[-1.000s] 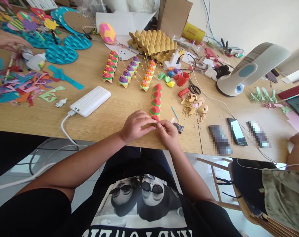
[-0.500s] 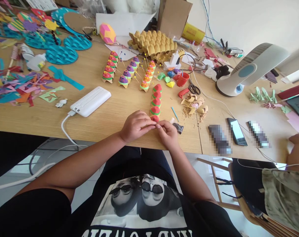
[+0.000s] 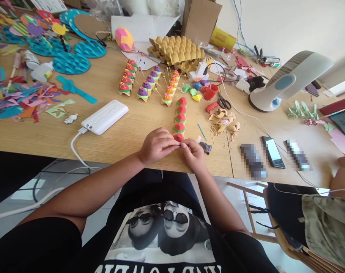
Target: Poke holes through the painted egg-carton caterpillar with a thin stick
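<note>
A row of egg-carton cups topped in red with green edges runs away from me. At its near end, my left hand and my right hand meet at the fingertips, both pinched closed. Whatever lies between the fingertips is too small to make out. A dark packet rests just right of my right hand, and a thin blue stick lies beyond it. Farther back stand decorated rows in red, purple and orange, with pins around them.
A white power bank with a cable is on the left, near paper strips. To the right are shavings, scissors, a white fan and a phone. Another person's arm shows at the right edge.
The other person's arm at the right edge has shifted slightly. My fingertips have moved very little and remain together.
</note>
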The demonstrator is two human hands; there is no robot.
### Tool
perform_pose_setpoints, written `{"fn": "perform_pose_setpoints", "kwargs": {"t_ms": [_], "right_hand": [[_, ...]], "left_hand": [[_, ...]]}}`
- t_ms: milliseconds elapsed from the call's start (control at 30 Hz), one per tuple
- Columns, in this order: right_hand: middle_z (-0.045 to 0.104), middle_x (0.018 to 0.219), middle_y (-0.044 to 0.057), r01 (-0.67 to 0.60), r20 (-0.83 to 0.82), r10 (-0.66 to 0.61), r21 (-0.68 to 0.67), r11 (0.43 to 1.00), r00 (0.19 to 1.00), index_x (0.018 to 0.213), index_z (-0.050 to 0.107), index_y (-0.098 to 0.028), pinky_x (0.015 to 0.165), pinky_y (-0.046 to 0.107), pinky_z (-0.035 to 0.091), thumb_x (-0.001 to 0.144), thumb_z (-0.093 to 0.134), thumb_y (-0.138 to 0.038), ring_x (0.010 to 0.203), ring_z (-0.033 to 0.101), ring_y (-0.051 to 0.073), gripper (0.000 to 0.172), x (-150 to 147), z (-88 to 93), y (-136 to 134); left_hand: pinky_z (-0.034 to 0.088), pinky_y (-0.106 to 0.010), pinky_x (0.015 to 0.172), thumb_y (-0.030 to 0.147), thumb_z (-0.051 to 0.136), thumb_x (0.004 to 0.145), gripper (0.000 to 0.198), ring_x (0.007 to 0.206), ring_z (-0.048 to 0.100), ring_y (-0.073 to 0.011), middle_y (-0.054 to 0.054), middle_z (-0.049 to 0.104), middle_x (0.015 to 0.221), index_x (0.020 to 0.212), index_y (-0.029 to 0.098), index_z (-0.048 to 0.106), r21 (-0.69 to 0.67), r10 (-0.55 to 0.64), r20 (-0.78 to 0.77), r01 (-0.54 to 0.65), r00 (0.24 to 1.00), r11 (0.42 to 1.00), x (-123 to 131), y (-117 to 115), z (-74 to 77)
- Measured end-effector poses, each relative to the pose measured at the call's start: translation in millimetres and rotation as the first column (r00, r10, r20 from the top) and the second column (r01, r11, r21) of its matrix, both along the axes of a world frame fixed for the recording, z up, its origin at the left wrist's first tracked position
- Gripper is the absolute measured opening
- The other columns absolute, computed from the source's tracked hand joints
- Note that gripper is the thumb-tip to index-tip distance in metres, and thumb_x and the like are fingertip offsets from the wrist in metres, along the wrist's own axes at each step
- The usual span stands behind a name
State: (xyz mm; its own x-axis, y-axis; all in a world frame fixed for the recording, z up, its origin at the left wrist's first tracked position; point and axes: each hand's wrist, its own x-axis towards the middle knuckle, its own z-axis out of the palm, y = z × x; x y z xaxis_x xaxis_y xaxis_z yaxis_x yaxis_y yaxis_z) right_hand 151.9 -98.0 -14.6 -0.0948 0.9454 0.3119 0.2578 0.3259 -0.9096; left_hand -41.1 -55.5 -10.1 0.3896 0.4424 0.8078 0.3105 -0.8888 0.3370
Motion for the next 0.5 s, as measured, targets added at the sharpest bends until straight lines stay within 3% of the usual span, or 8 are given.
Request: {"fn": "perform_pose_setpoints", "kwargs": {"t_ms": [300, 500], "right_hand": [[0.07, 0.084, 0.004, -0.062, -0.001, 0.062, 0.04, 0.997, 0.998, 0.087, 0.07, -0.022, 0.078, 0.033, 0.051, 0.098, 0.06, -0.046, 0.08, 0.063, 0.017, 0.028, 1.0, 2.0, 0.4], [0.069, 0.083, 0.003, -0.039, -0.003, 0.039, 0.011, 0.999, 0.999, 0.086, 0.069, -0.022, 0.078, 0.032, 0.051, 0.097, 0.061, -0.046, 0.079, 0.062, 0.017, 0.028, 0.8, -0.3, 0.2]], "left_hand": [[0.053, -0.032, 0.079, 0.023, 0.073, 0.091, 0.004, 0.083, 0.064, -0.017, -0.002, 0.075, 0.084, 0.095, 0.023, 0.075, 0.014, -0.012, 0.009, 0.012, 1.0, 1.0, -0.3, -0.3, 0.3], [0.053, -0.033, 0.08, 0.025, 0.074, 0.09, 0.009, 0.082, 0.064, -0.0169, -0.003, 0.075, 0.086, 0.099, 0.023, 0.075, -0.01, -0.025, 0.016, 0.025, 1.0, 1.0, 0.3, -0.5, 0.4]]}}
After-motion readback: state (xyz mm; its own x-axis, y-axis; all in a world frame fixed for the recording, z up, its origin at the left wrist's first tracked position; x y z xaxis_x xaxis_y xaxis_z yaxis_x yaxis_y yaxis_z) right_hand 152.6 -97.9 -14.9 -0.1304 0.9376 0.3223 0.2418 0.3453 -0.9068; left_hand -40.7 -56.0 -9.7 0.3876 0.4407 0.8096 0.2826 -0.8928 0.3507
